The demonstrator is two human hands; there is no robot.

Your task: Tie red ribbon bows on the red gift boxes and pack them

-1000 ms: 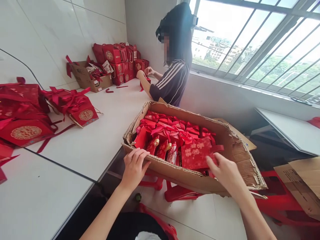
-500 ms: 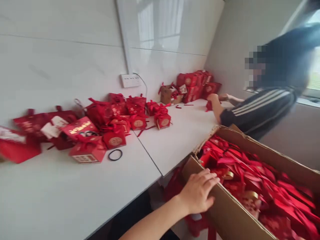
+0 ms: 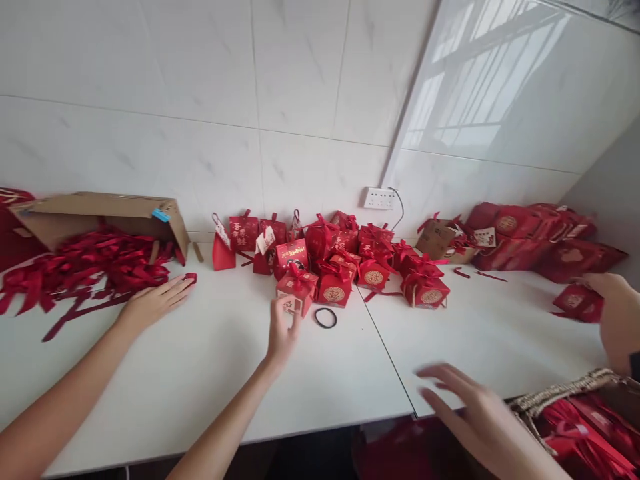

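Observation:
My left hand (image 3: 283, 331) reaches over the white table (image 3: 215, 373), thumb and fingers apart, at the front of a red gift box (image 3: 296, 288) with a bow on top. Whether the fingertips touch the box cannot be made out. A black ring-shaped band (image 3: 325, 318) lies just right of that box. My right hand (image 3: 480, 410), blurred, hovers above the table's front edge with fingers stretched and holds nothing. Close to it on the right is a carton (image 3: 560, 390) full of red ribboned packets. Several more red gift boxes (image 3: 334, 287) stand clustered behind my left hand.
Another person's hand (image 3: 163, 299) rests at left beside a heap of red ribbons (image 3: 100, 267) spilling from a tipped carton (image 3: 85, 204). At right, a co-worker's hand (image 3: 613, 293) holds a red box (image 3: 580, 303). Red bags (image 3: 525, 233) are piled along the wall near a socket strip (image 3: 379, 198).
The view has swung left. My left hand has left the carton's edge and now reaches to the gift box on the table. My right hand has come into view.

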